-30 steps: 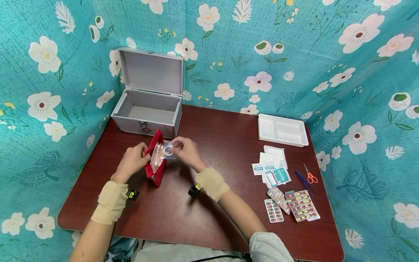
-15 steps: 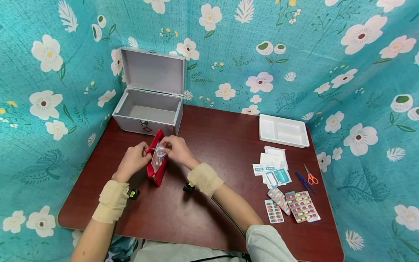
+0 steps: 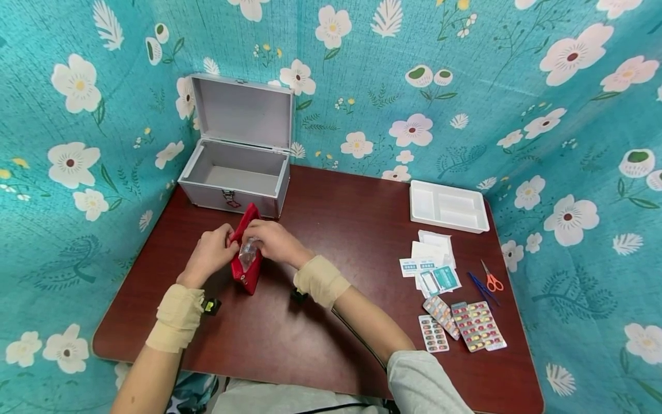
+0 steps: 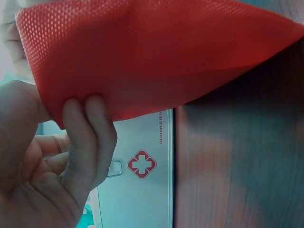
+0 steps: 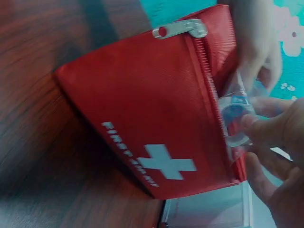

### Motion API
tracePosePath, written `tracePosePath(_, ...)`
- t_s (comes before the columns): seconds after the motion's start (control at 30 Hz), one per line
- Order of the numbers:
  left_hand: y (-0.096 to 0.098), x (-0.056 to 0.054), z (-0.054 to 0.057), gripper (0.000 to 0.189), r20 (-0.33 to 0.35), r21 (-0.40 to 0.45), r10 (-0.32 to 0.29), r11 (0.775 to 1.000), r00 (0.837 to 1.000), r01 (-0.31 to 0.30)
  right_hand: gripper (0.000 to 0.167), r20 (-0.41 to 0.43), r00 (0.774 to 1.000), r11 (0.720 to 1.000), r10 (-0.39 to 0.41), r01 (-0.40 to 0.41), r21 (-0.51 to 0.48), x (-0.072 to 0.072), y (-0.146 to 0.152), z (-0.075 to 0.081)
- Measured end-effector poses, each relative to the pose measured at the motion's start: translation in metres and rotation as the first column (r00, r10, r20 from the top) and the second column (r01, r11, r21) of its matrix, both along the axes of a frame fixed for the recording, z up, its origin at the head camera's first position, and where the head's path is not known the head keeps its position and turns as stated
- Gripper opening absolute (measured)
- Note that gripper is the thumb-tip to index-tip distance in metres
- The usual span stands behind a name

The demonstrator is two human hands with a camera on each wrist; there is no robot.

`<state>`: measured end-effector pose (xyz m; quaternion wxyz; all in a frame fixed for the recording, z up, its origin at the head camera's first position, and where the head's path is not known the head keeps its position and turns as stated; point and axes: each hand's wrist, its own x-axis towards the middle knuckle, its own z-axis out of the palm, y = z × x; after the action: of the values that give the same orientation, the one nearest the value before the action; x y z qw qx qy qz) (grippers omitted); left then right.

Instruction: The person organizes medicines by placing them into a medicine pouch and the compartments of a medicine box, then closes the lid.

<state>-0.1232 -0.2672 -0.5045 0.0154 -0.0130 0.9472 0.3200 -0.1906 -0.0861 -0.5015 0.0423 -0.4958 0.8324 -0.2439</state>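
Note:
A red zippered first aid pouch (image 5: pixel 142 109) stands upright on the table with its mouth open. My left hand (image 3: pixel 211 253) grips the pouch's left edge; in the left wrist view its fingers (image 4: pixel 88 142) press the red fabric near the top. At the pouch's mouth, my right hand (image 3: pixel 276 240) pinches a clear plastic packet (image 3: pixel 249 253). The right wrist view shows a white ring-shaped roll (image 5: pixel 235 118) inside that packet, partly down in the opening. Thumb and fingers of the right hand cover part of it.
Behind the pouch stands a lidded silver case (image 3: pixel 233 198), lid raised. To the right are a white divided tray (image 3: pixel 450 207), paper packets (image 3: pixel 437 270), blister packs (image 3: pixel 476 325), orange-handled scissors (image 3: pixel 492 279) and blue tweezers (image 3: pixel 482 287). Floral cloth (image 3: pixel 357 69) hangs around the table.
My right hand has moved left with the clear packet, from beside the pouch to into its mouth. The left hand keeps its grip on the pouch.

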Motion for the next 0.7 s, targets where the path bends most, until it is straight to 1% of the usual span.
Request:
tracePosePath(0.07, 0.000, 0.000, 0.000, 0.005, 0.001, 0.004, -0.001, 1.000, 1.000, 0.001, 0.022, -0.035, 0.999, 0.996, 0.014, -0.011, 0.083, 0.001, -0.001, -0.003)
tracePosePath(0.17, -0.001, 0.001, -0.001, 0.005, 0.005, 0.009, -0.004, 1.000, 1.000, 0.004, 0.021, -0.086, 0.996, 0.977, 0.031, -0.012, 0.211, 0.005, -0.004, -0.005)
tracePosePath(0.27, 0.000, 0.001, -0.002, 0.005, 0.008, 0.004, -0.003, 1.000, 1.000, 0.003, 0.013, -0.114, 0.993, 0.958, 0.024, 0.010, 0.287, 0.008, -0.008, -0.005)
tracePosePath(0.33, 0.000, 0.002, -0.003, 0.005, 0.005, -0.004, 0.000, 1.000, 1.000, 0.000, 0.010, -0.117, 0.993, 0.955, 0.007, 0.028, 0.295, 0.010, -0.010, -0.006)
tracePosePath(0.43, 0.000, 0.002, -0.003, 0.005, 0.006, -0.009, 0.003, 1.000, 1.000, -0.003, 0.014, -0.122, 0.992, 0.956, -0.029, 0.063, 0.287, 0.011, -0.013, -0.006)
tracePosePath(0.5, 0.000, 0.002, -0.003, 0.005, 0.004, -0.008, 0.005, 1.000, 1.000, -0.005, 0.014, -0.132, 0.990, 0.954, -0.042, 0.079, 0.289, 0.011, -0.014, -0.006)
tracePosePath(0.6, 0.000, 0.001, -0.003, 0.005, -0.005, -0.006, 0.008, 1.000, 1.000, -0.008, 0.006, -0.140, 0.989, 0.946, -0.047, 0.089, 0.311, 0.011, -0.016, -0.006)
tracePosePath(0.63, -0.001, 0.000, -0.003, 0.005, -0.011, -0.007, 0.010, 1.000, 1.000, -0.010, 0.007, -0.140, 0.989, 0.943, -0.044, 0.088, 0.320, 0.010, -0.017, -0.006)
tracePosePath(0.7, -0.001, 0.000, -0.003, 0.005, -0.025, -0.006, 0.014, 1.000, 1.000, -0.014, 0.014, -0.140, 0.989, 0.935, -0.038, 0.085, 0.346, 0.009, -0.019, -0.005)
